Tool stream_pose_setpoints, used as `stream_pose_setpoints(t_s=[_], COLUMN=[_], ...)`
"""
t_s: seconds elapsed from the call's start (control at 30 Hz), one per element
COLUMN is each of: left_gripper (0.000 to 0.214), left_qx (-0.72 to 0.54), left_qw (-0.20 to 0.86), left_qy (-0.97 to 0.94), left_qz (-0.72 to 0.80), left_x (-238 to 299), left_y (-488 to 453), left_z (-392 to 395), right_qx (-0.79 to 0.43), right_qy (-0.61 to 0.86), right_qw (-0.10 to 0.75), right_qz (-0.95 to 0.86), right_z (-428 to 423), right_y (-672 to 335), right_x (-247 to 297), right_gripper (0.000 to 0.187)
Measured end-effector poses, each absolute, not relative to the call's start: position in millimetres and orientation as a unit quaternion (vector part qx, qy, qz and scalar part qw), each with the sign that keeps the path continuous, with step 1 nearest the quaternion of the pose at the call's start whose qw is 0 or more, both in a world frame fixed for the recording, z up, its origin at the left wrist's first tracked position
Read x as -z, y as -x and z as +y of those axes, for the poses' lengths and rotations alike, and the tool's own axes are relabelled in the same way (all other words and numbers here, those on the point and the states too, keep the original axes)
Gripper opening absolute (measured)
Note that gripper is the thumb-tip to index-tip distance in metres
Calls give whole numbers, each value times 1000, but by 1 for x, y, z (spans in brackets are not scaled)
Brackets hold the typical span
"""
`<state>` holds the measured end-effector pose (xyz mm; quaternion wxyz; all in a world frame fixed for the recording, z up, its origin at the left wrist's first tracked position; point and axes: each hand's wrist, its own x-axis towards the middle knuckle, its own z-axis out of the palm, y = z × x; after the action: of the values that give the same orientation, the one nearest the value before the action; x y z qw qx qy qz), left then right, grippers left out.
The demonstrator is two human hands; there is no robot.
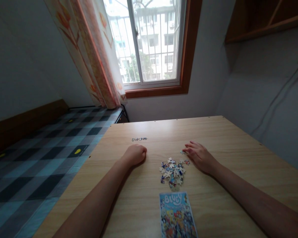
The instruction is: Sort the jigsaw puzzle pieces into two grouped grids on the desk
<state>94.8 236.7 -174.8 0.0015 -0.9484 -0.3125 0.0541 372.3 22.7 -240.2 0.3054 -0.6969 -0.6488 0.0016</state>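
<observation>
My left hand rests on the table as a loose fist, and nothing shows between its fingers. Just beyond it lies a short joined strip of puzzle pieces. My right hand is palm down, with its fingertips at a small puzzle piece, held against the tabletop. Between my forearms is a loose pile of jigsaw pieces, some showing their pale backs and others their coloured print. Nearer to me lies a blue puzzle box with "Bluey" on its cover, cut off by the bottom of the view.
The light wooden table reaches toward the wall below a window. A bed with a checked sheet stands along the table's left side. A flowered curtain hangs beside the window, and a wooden shelf is at upper right.
</observation>
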Motion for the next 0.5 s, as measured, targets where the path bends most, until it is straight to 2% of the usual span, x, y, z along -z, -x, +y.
stream_pose_setpoints(t_s=[0.23,0.37,0.5], left_gripper=[30,32,44], left_qx=[-70,-49,76], left_qw=[-17,-51,-100], left_qy=[938,954,973], left_qz=[-339,-292,-193], left_x=[170,168,181], left_y=[-101,-116,-130], left_z=[228,198,169], right_qx=[-67,-83,-79], right_qy=[706,713,720], right_qw=[210,243,268], right_qz=[-673,-652,-635], right_z=[20,21,22], right_y=[-366,-367,-367], right_x=[237,238,239], right_gripper=[57,63,64])
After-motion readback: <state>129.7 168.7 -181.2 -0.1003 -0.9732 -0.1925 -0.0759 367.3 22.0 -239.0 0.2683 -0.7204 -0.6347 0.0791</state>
